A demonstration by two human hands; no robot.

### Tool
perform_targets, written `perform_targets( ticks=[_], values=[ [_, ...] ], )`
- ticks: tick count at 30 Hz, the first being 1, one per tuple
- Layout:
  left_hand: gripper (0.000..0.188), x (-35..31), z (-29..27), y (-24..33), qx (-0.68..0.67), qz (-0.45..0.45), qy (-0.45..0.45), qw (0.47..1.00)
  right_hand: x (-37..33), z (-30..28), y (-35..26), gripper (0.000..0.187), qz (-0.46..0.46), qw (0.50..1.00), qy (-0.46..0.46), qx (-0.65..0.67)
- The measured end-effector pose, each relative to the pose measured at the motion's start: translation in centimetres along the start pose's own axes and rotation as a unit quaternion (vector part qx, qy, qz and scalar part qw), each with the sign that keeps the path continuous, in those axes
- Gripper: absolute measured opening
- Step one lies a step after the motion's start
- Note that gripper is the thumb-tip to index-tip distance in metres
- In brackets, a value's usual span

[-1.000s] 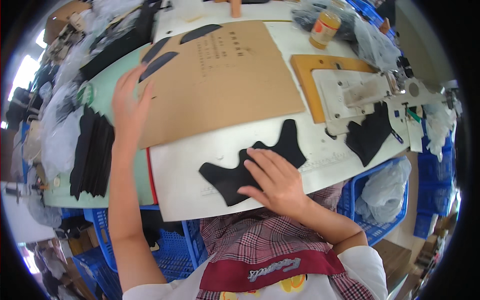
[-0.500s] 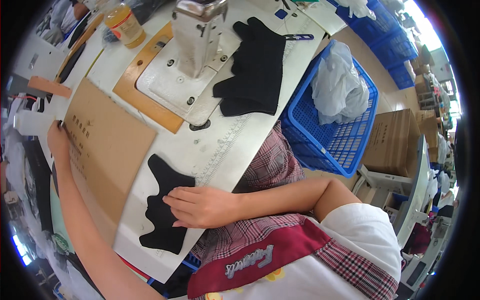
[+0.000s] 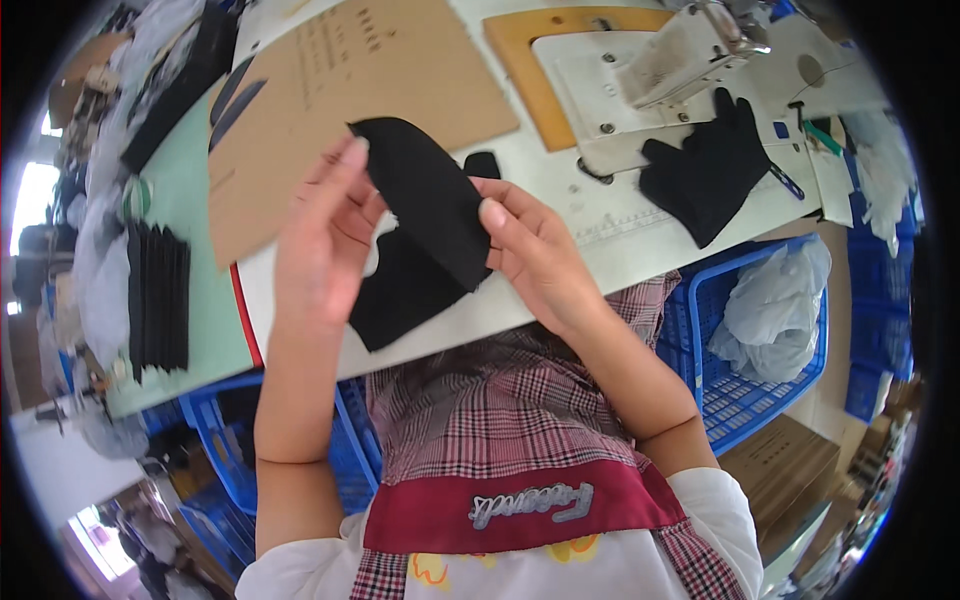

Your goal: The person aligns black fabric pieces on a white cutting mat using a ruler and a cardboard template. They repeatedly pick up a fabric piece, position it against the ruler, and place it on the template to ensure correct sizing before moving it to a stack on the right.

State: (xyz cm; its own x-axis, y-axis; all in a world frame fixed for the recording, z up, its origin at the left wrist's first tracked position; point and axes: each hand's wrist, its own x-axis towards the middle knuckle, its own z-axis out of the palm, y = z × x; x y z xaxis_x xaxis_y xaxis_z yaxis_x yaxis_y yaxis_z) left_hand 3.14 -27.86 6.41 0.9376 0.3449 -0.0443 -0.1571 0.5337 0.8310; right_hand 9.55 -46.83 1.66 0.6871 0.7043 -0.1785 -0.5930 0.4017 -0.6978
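Note:
Between my two hands a curved black fabric piece is held up over the table. My left hand pinches its upper left corner between thumb and fingers. At its right edge, my right hand grips it with the thumb on top. Below it, a black glove-shaped fabric piece lies near the table's front edge, partly covered by the held piece. More glove-shaped black fabric rests to the right, beside the white sewing machine.
A brown cardboard sheet covers the table's far left part. Pleated black material lies on a green surface at left. A blue basket with a plastic bag stands at right; a slim dark tool lies near the glove fabric.
My left hand has left the cardboard's far edge and come to the fabric. Both hands now hold a black piece raised off the table. The view has turned to the left.

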Motion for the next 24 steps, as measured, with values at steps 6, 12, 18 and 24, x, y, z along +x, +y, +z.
perform_targets(
  ticks=[6,12,18,24],
  values=[
    [0.036,-6.7,-1.9,-2.4,-0.025,-0.007,0.011,1.0,-3.4,0.0,0.1,0.011,-0.045,0.972,0.042,-0.229],
    [0.045,-8.5,-3.0,-1.8,0.13,-0.056,0.009,0.99,-5.1,0.4,-2.1,0.014,-0.126,0.852,-0.007,-0.509],
    [0.017,-9.5,-2.6,-2.1,0.282,-0.021,0.067,0.957,-4.7,1.2,-3.5,0.026,-0.121,0.834,-0.027,-0.538],
    [0.009,-11.5,-1.8,-3.1,0.372,0.067,0.145,0.915,-2.8,-0.2,-2.9,0.027,-0.107,0.903,-0.016,-0.416]
  ],
)
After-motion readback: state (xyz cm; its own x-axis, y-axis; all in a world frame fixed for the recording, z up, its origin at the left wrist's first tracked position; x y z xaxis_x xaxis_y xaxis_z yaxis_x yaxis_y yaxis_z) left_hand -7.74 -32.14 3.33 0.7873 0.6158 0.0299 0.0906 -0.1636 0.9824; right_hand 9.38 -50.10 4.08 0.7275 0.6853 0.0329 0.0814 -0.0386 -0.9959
